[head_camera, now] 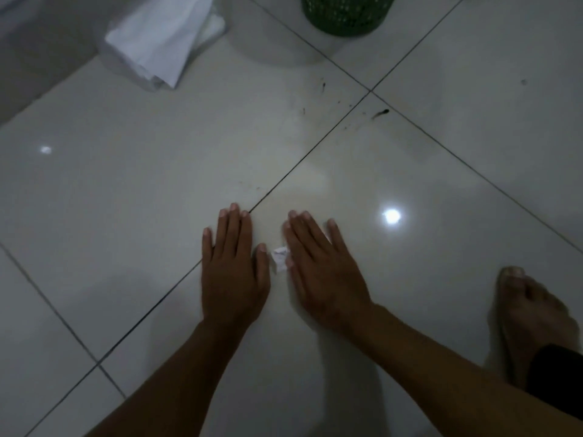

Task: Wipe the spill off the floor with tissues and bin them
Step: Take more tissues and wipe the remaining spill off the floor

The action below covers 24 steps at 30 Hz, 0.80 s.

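My left hand (232,272) and right hand (318,269) lie flat and empty on the floor (157,184), a crumpled tissue (279,257) between the thumbs.

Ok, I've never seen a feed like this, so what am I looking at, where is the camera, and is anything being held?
There is one picture, from a camera on the person's head, looking down at a glossy white tiled floor. The left hand and right hand lie flat and open, palms down. A small crumpled white tissue scrap sits between them, partly under the right hand; nothing is gripped. Dark spill specks remain farther ahead. A stack of white tissues lies far left, a green mesh bin at the top, and a bare foot on the right.
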Each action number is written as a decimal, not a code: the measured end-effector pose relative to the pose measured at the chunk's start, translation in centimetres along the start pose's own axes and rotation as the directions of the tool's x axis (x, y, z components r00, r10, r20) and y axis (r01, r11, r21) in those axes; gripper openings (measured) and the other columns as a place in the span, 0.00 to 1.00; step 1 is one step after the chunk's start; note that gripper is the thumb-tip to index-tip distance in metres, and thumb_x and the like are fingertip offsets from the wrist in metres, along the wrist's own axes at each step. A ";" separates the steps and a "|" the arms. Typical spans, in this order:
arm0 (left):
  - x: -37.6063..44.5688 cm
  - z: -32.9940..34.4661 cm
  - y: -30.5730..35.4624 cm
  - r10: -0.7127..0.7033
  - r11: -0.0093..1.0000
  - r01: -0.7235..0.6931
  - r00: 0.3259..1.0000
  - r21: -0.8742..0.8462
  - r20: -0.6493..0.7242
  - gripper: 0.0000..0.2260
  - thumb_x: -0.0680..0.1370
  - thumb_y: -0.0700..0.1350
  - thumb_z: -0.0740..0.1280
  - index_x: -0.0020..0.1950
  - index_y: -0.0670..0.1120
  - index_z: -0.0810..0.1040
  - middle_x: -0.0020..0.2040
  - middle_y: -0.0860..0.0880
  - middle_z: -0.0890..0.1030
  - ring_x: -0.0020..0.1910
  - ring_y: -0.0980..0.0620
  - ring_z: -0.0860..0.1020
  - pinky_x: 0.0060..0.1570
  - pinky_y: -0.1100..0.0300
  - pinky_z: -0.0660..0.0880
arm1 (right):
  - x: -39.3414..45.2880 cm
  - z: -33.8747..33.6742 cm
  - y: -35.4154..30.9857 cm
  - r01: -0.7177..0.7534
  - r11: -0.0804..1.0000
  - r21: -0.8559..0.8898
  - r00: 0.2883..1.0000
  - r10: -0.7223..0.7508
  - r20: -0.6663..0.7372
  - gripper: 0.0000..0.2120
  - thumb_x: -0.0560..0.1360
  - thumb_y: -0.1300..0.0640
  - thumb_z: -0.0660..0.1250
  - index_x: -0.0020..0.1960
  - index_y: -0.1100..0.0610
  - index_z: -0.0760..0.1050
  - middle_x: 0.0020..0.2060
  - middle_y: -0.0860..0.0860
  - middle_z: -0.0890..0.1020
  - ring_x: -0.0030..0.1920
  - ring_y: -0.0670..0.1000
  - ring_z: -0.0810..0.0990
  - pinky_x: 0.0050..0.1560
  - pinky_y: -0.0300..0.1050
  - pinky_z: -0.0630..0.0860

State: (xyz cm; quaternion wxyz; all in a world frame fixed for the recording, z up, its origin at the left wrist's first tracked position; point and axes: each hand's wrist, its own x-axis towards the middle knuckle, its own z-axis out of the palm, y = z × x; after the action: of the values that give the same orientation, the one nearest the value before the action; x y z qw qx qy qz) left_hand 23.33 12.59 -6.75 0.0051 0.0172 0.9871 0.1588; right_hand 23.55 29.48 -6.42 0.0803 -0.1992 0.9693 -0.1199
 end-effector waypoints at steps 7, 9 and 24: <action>1.2 -0.5 0.6 0.010 0.999 -0.010 1.000 -0.032 -0.014 0.26 0.81 0.49 0.56 0.76 0.39 0.63 0.79 0.42 0.59 0.80 0.46 0.54 0.77 0.42 0.52 | 3.1 -1.8 5.8 -0.389 0.918 0.070 0.910 0.395 -0.127 0.25 0.84 0.54 0.48 0.79 0.61 0.53 0.79 0.57 0.55 0.80 0.55 0.51 0.79 0.58 0.47; 1.8 -0.5 0.7 0.016 0.999 -0.016 1.000 -0.046 -0.010 0.26 0.81 0.49 0.56 0.77 0.40 0.62 0.79 0.43 0.58 0.80 0.47 0.53 0.77 0.43 0.52 | 4.9 -1.8 5.2 -0.413 0.902 0.126 0.896 0.427 -0.120 0.26 0.84 0.54 0.49 0.79 0.61 0.50 0.80 0.58 0.52 0.80 0.56 0.47 0.79 0.57 0.45; 4.5 -1.5 -2.4 -0.129 0.990 0.133 0.988 0.043 -0.085 0.26 0.83 0.50 0.50 0.79 0.40 0.55 0.80 0.42 0.55 0.80 0.46 0.51 0.78 0.44 0.50 | 3.8 -0.1 0.2 -0.146 0.974 0.173 0.940 0.191 -0.283 0.20 0.78 0.68 0.60 0.69 0.70 0.70 0.69 0.67 0.71 0.72 0.66 0.68 0.71 0.65 0.67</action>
State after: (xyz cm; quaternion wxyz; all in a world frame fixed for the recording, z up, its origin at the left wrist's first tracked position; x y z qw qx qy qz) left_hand 18.68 9.98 -6.08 -0.0252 -0.0543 0.9891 0.1349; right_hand 20.01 28.10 -6.78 -0.0420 -0.0884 0.9720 -0.2137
